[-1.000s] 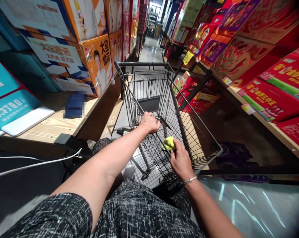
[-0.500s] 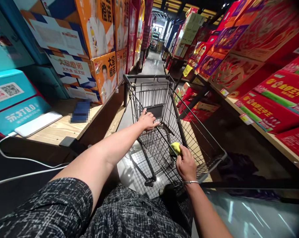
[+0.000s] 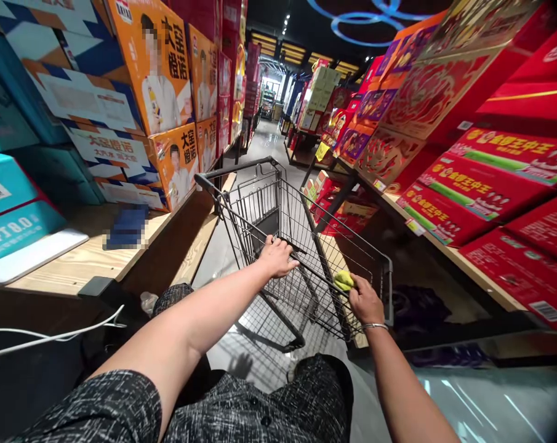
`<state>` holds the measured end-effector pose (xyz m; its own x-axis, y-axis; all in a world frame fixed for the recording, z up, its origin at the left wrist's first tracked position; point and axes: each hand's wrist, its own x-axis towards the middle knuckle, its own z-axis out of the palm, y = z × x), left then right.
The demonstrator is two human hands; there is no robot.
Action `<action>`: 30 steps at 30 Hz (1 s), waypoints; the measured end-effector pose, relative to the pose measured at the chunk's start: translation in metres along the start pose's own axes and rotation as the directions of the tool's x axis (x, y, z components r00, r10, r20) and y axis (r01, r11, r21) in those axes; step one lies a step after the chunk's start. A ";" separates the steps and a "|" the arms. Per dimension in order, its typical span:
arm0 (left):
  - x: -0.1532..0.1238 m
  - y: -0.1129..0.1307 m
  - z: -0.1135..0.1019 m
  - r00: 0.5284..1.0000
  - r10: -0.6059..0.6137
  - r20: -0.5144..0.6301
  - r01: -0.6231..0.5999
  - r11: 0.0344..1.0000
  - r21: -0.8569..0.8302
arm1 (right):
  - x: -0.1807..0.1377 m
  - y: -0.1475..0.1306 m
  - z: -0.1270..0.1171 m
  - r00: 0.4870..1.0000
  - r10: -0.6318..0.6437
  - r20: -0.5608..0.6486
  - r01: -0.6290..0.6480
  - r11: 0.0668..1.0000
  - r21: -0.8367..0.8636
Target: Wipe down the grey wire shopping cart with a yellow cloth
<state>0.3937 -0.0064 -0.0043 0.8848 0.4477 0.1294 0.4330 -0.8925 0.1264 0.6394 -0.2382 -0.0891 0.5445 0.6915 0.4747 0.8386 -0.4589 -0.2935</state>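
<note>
A black wire shopping cart (image 3: 268, 225) stands in front of me in the aisle, turned at an angle, with the floor showing through its basket. My left hand (image 3: 278, 257) rests over the cart's near top rail, its fingers curled around it. Farther right along the same rail, my right hand (image 3: 367, 300) is closed on a crumpled yellow-green cloth (image 3: 343, 281). The cloth lies against the rail, and the fingers partly cover it.
On the left wooden shelf (image 3: 68, 261) are orange drink cartons (image 3: 174, 163), blue-green boxes (image 3: 20, 224), a white power bank-like slab (image 3: 38, 253) and a blurred blue item (image 3: 127, 226). Red gift cartons (image 3: 472, 184) are stacked on the right. A tiled aisle (image 3: 269, 132) runs ahead between them.
The cart has swung round, its far handle end moving left and nearer. My right hand and the cloth have shifted slightly right; my view has tilted up.
</note>
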 end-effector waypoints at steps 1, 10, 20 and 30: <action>-0.003 0.004 0.000 0.999 0.034 0.014 -0.034 0.999 -0.022 | 0.006 0.015 -0.001 1.000 0.013 0.017 -0.013 1.000 0.023; -0.069 -0.057 -0.075 0.966 -0.023 -0.259 0.034 0.999 0.036 | 0.065 0.025 -0.004 0.970 0.100 -0.220 -0.039 0.963 0.265; -0.148 -0.166 -0.115 0.930 -0.070 -0.360 0.044 0.996 -0.082 | 0.045 -0.231 -0.013 0.827 -0.347 -0.442 0.559 0.596 0.577; -0.169 -0.125 -0.108 0.926 -0.043 -0.375 -0.118 0.911 -0.395 | -0.012 -0.326 -0.001 0.713 -0.564 -0.416 0.696 0.642 0.323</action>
<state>0.1714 0.0359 0.0642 0.7362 0.4738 0.4832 0.2227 -0.8439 0.4880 0.3595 -0.0979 0.0015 -0.0903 0.5196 0.8496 0.9216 0.3670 -0.1265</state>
